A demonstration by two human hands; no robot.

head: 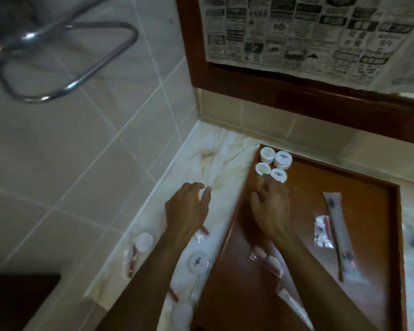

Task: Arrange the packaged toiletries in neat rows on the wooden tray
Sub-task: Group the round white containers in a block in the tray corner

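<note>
Four small round white tubs (274, 164) sit two by two in the far left corner of the wooden tray (359, 295) — that little block looks like the only tidy part so far. Right hand (270, 209) lies flat on the tray just below them, fingers spread, gripping nothing. Left hand (189, 206) hovers over the marble bench (215, 158) beside the tray, fingers loosely curled, empty as far as I can see. Further out on the tray, a long sachet (338, 232) and a short packet (323, 231) lie askew, more packets under the right forearm. Off the tray, another round tub (198, 262) and red-capped packets (130, 259) wait on the bench. Early going, I'd judge — most still to place.
</note>
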